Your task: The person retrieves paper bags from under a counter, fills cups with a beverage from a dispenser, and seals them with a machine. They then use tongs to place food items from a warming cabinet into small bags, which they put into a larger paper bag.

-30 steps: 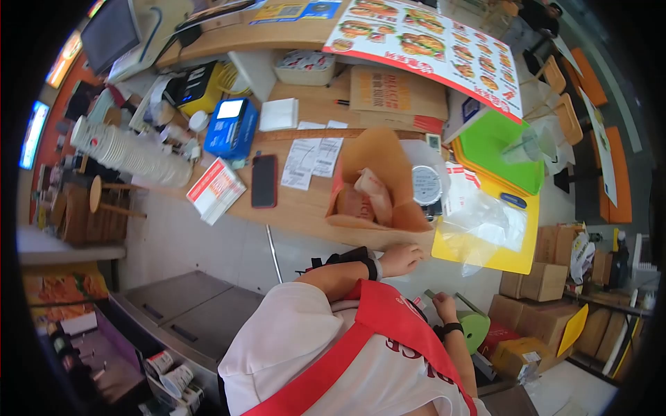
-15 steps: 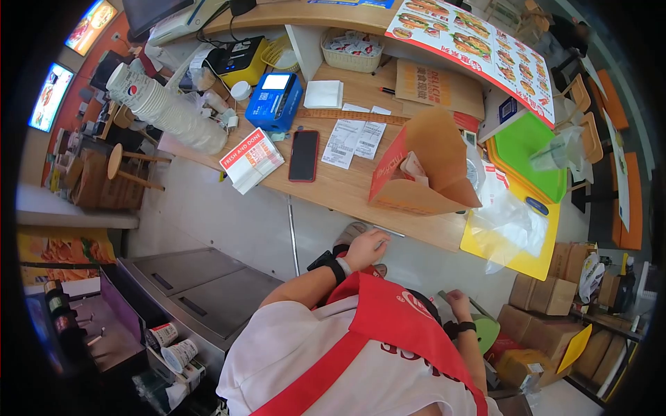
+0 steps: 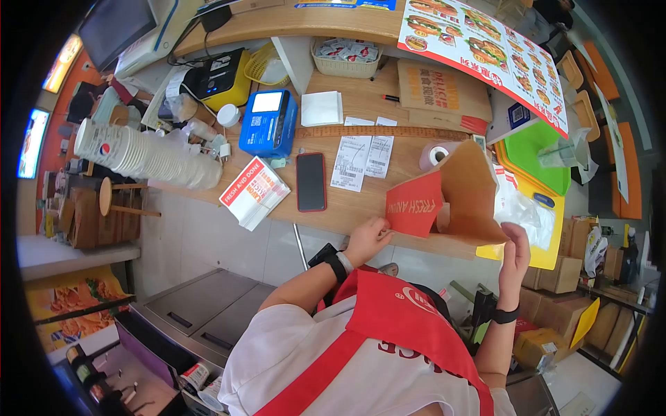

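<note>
An open brown and red paper bag [image 3: 472,187] stands at the counter's front edge. My left hand [image 3: 372,238] is at the bag's lower left corner, its fingers bent together; whether they pinch the paper is hard to see. On the bag's right side, my right hand [image 3: 515,251] is raised with fingers extended, close to the rim. Behind the bag lies a white paper roll [image 3: 437,154]. Two printed receipts [image 3: 351,161] lie left of the bag, beside a dark phone [image 3: 311,182] with a red edge.
Stacked cups [image 3: 139,152], a blue device [image 3: 269,123] and a printed paper stack [image 3: 254,192] are on the left. Trays [image 3: 531,156] and clear plastic [image 3: 525,215] lie right. A menu board [image 3: 485,55] overhangs the back. Cardboard boxes [image 3: 558,274] stand at lower right.
Both hands have risen from below the counter edge to the bag's two sides. The view has shifted, and the paper roll behind the bag shows more clearly.
</note>
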A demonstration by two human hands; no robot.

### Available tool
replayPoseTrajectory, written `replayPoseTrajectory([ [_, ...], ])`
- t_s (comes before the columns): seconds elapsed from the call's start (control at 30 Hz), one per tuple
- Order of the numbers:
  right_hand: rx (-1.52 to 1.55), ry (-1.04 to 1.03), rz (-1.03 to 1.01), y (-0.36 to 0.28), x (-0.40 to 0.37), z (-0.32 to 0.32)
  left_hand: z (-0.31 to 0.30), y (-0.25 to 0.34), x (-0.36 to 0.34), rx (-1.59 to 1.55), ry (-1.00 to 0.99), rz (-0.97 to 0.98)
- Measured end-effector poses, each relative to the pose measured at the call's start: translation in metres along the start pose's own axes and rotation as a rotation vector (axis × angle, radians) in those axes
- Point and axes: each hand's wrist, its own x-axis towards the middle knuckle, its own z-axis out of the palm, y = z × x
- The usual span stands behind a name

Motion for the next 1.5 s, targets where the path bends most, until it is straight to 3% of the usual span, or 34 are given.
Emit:
replayPoseTrajectory([
  [0.1, -0.077, -0.126, -0.054, -0.031, 0.014, 0.012, -0.003, -0.007, 0.008, 0.092, -0.069, 0.11],
  [0.13, -0.305, -0.1, -0.063, -0.039, 0.013, 0.017, -0.003, -0.009, 0.01, 0.161, -0.087, 0.189],
  [0.17, -0.308, -0.096, -0.058, -0.043, 0.011, 0.019, -0.004, -0.011, 0.013, 0.23, -0.103, 0.268],
  [0.23, -0.37, -0.143, 0.087, -0.048, 0.005, 0.021, -0.006, -0.011, 0.014, 0.234, -0.126, 0.31],
  [0.37, -0.472, -0.142, -0.203, -0.05, -0.013, 0.023, -0.009, -0.017, 0.012, 0.284, -0.213, 0.464],
  [0.47, -0.48, -0.119, -0.258, -0.045, -0.028, 0.02, -0.007, -0.018, 0.007, 0.308, -0.204, 0.506],
  [1.1, -0.501, 0.039, -0.224, -0.039, -0.047, 0.023, -0.003, -0.02, 0.01, 0.265, -0.16, 0.553],
  [1.37, -0.53, 0.085, -0.28, -0.038, -0.047, 0.024, -0.007, -0.023, 0.011, 0.358, -0.253, 0.556],
  [1.5, -0.539, 0.111, -0.319, -0.037, -0.041, 0.025, -0.008, -0.017, 0.019, 0.301, -0.209, 0.6],
])
